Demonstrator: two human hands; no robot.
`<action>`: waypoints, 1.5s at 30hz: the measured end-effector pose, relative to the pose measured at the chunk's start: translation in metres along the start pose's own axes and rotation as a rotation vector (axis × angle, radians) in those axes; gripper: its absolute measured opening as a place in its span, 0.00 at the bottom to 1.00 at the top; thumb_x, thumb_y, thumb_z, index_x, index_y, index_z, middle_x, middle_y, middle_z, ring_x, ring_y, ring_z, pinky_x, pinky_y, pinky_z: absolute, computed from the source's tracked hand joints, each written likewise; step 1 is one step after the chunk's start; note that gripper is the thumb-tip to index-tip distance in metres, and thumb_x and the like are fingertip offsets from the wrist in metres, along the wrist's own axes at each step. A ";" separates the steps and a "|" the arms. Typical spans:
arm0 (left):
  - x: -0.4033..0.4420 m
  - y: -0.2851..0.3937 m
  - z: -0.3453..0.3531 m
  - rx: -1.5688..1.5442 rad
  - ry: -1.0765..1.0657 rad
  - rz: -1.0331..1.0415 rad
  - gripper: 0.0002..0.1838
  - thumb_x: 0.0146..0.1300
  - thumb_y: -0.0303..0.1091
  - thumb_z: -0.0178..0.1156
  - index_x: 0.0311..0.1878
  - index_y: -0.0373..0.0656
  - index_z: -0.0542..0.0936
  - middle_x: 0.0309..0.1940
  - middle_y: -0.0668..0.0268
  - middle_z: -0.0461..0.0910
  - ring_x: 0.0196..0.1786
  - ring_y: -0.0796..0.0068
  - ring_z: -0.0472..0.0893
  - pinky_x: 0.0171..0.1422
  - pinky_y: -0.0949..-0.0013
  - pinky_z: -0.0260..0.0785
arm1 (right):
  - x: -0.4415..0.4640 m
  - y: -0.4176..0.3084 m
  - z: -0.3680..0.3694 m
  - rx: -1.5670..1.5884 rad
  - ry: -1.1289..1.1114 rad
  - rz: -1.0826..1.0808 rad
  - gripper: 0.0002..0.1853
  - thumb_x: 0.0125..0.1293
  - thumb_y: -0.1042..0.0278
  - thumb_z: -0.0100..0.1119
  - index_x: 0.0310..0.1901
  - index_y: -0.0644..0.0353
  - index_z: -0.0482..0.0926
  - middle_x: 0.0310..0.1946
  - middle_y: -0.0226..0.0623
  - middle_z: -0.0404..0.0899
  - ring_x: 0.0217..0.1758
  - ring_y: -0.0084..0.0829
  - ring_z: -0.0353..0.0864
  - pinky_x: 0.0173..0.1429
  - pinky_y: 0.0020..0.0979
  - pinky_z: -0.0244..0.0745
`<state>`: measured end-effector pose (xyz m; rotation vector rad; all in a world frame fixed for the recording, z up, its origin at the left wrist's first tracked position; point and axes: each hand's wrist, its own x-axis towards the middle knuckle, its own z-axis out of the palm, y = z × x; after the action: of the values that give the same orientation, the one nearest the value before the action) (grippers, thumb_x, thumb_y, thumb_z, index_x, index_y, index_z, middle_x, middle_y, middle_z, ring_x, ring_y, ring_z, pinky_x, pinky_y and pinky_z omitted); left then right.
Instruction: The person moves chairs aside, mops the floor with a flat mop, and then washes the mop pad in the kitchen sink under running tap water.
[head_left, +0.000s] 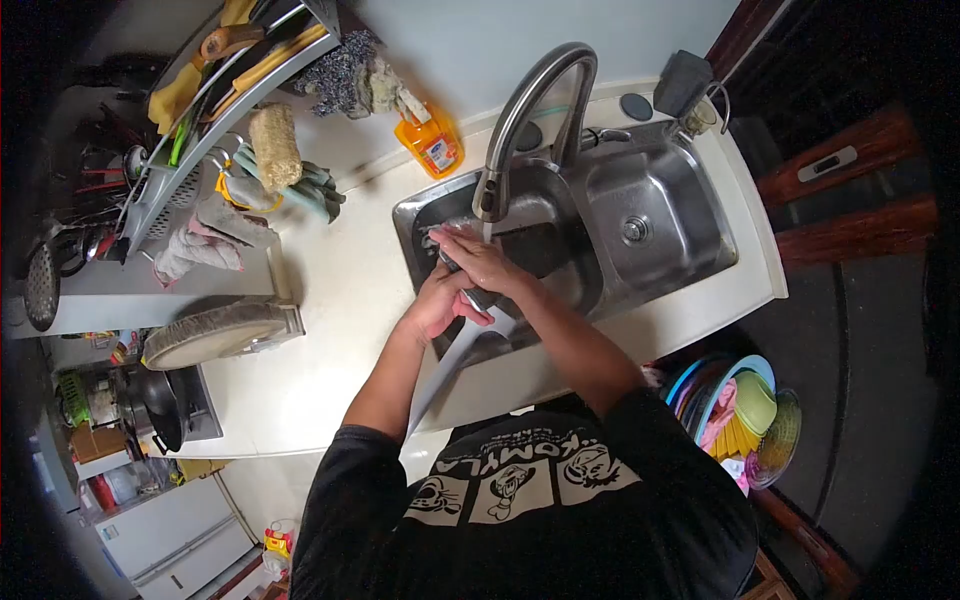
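My left hand (440, 298) is wrapped around the dark handle of a knife (447, 368), over the left sink basin (590, 262). Its long pale blade points down toward my body, past the basin's front edge. My right hand (482, 262) lies across the handle from above, its fingers stretched over my left hand and pressed against it. Part of the handle (483, 299) shows between the palms; the rest is hidden. Just above the hands hangs the spout of the steel faucet (490, 195), with what looks like water below it.
A second basin (655, 215) adjoins on the right. An orange soap bottle (430, 140) stands behind the sink. Left are a utensil rack (175, 190), a round wooden board (215, 335) and a dark wok (160, 405). Colourful basins (735, 400) are stacked at right, below the counter.
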<state>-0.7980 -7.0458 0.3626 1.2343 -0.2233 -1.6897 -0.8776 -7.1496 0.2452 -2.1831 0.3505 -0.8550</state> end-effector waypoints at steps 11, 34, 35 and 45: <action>0.013 -0.003 0.017 0.074 0.289 0.145 0.31 0.75 0.57 0.42 0.60 0.34 0.65 0.35 0.48 0.81 0.21 0.53 0.83 0.18 0.62 0.79 | 0.019 -0.019 -0.025 0.115 -0.346 0.597 0.29 0.77 0.47 0.29 0.66 0.58 0.70 0.66 0.48 0.70 0.71 0.46 0.67 0.73 0.42 0.61; 0.035 -0.015 0.027 0.065 0.568 0.236 0.27 0.76 0.53 0.41 0.53 0.32 0.67 0.22 0.53 0.79 0.13 0.60 0.78 0.09 0.68 0.69 | -0.088 0.138 -0.028 0.021 -0.264 0.559 0.24 0.75 0.55 0.44 0.66 0.59 0.69 0.73 0.49 0.58 0.76 0.55 0.55 0.76 0.51 0.53; 0.036 -0.017 0.027 0.060 0.589 0.256 0.27 0.76 0.53 0.41 0.53 0.32 0.66 0.23 0.52 0.79 0.13 0.60 0.78 0.09 0.68 0.69 | -0.089 0.167 -0.024 0.147 -0.240 0.743 0.24 0.74 0.54 0.44 0.66 0.58 0.68 0.74 0.51 0.56 0.75 0.56 0.56 0.75 0.51 0.56; 0.026 -0.032 -0.012 0.013 0.603 0.152 0.24 0.76 0.51 0.43 0.52 0.35 0.68 0.26 0.54 0.82 0.15 0.63 0.79 0.12 0.69 0.68 | -0.071 0.256 0.004 -0.034 -0.232 1.167 0.38 0.73 0.42 0.41 0.75 0.61 0.53 0.76 0.53 0.49 0.80 0.53 0.44 0.81 0.45 0.39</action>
<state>-0.8068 -7.0460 0.3206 1.6306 0.0395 -1.1253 -0.9230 -7.2871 0.0221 -1.6317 1.3246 0.0614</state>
